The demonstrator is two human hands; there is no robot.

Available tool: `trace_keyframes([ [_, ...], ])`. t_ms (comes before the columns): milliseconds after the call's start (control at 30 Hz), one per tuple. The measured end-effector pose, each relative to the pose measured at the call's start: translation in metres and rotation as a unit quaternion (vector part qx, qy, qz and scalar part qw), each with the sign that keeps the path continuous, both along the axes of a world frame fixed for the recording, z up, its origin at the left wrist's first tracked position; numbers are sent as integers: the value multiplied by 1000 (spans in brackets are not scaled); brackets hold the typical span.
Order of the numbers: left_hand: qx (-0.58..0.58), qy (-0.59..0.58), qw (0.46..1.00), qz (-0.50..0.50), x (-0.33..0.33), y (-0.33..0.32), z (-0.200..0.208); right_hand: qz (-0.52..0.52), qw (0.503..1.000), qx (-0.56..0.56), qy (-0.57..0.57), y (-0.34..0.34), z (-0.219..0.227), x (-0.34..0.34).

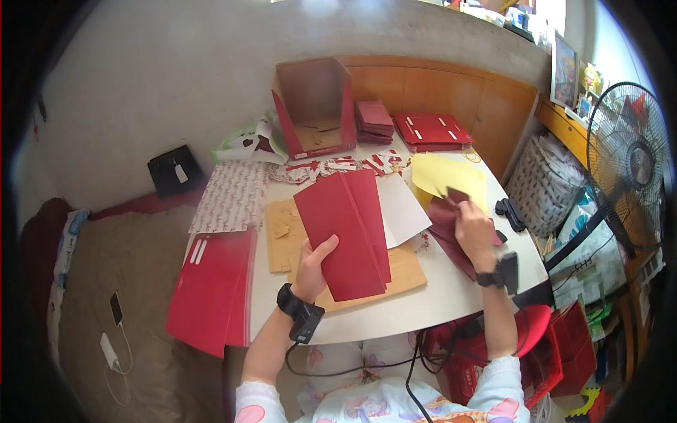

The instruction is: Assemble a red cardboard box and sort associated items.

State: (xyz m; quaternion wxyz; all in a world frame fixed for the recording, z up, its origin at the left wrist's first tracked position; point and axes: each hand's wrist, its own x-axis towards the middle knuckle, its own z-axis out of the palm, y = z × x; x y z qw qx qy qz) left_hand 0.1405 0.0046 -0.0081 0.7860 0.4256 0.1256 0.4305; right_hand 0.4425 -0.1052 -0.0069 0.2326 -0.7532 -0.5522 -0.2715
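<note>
Left hand (312, 266) clamped on the red folded card (343, 233) rising above it; right hand (474, 227) pinching dark red paper (451, 229).

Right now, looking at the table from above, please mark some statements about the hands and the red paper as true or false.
1. The left hand holds a folded red card sheet. True.
2. The right hand rests flat on the yellow sheet. False: it grips a dark red paper piece beside the yellow sheet.
3. An open cardboard box stands at the far side of the table. True.
4. The electric fan stands on the person's left. False: it is on the right.
5. Both wrists wear a black band. True.
</note>
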Motion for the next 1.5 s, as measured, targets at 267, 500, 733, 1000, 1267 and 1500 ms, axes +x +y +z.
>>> trace_keyframes([
  [267, 1, -30, 996, -80, 4, -8, 8, 259, 845, 240, 400, -49, 77, -39],
  [500, -14, -36, 989, -142, 1, -4, 0, 348, 745, 177, 541, -34, 63, -57],
  [733, -55, -74, 975, -202, -4, 0, -11, 399, 696, 123, 584, -13, 45, -67],
  [1000, -12, -35, 977, -209, 2, -5, -12, 301, 790, 137, 515, -6, 38, -91],
  [1267, 212, 132, 967, -61, 16, -15, -3, 306, 740, 203, 564, 11, 30, -111],
  [1500, 329, 82, 932, 129, 35, -34, -5, 330, 691, 278, 581, 20, 22, -129],
])
